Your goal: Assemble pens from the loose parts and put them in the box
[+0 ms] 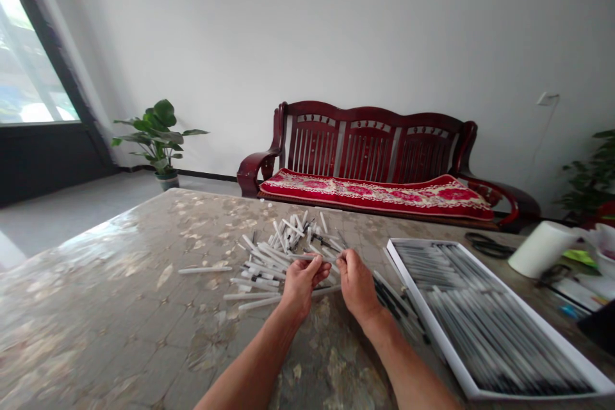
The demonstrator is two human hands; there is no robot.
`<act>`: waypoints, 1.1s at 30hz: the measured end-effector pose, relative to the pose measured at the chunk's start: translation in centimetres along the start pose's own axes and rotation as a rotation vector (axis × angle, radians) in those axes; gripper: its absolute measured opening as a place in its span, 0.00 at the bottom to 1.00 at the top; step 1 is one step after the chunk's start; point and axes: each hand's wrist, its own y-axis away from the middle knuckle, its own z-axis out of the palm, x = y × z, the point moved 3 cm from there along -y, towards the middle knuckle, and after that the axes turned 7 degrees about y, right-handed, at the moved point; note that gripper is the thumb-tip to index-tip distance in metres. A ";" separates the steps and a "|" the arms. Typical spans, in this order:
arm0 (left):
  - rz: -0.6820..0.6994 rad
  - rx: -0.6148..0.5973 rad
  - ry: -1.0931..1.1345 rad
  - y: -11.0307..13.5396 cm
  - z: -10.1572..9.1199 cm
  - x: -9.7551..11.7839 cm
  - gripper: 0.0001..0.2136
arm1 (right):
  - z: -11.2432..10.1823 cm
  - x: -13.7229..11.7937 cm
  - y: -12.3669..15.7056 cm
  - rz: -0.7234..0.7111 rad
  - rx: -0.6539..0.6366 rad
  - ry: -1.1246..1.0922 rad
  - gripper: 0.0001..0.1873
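A wide brown bench (120, 307) with a flower pattern is spread across the lower frame. A shallow white box (429, 320), filled with long, thin grey rods (485, 320), is set at the lower right; it should not be bumped by the right arm. A loose heap of milky white plastic tubes (266, 259) is piled in the middle. At its near side, a bare left hand (305, 278) and a bare right hand (358, 285) are held close together. A thin, pale tube (302, 257) is held there: it is pinched by the left grip, thumb against finger, and its other end seems to be pinched by the right grip. It should be kept straight and held softly, so that it is not bent.

The near edge of the bench is cut off. Part of the heap is covered by the hands, and the dark rods (396, 301) near the right arm are blurred. The tube's right end is hidden by fingers, so its shape cannot be told.
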 end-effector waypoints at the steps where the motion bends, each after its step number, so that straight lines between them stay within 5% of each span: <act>1: 0.001 -0.007 -0.006 0.1 0.1 0.0 0.16 | 0.0 0.1 0.0 -0.005 0.008 0.019 0.11; 10: -0.001 -0.020 -0.045 0.3 0.3 -0.5 0.19 | -0.3 0.6 0.0 0.105 -0.090 -0.107 0.24; 16: -0.043 -0.028 -0.040 0.1 0.0 -0.2 0.16 | -1.0 0.1 0.0 0.018 -0.095 -0.213 0.17; 22: -0.049 -0.052 -0.064 0.3 0.2 -0.5 0.16 | -0.8 0.7 -0.1 0.116 -0.141 -0.176 0.26; 27: -0.049 -0.032 -0.056 0.1 0.1 -0.4 0.15 | -1.0 0.3 0.0 0.043 -0.120 -0.222 0.19; 33: -0.060 -0.040 -0.080 0.1 0.1 -0.6 0.16 | -0.8 0.6 0.1 0.127 -0.135 -0.231 0.28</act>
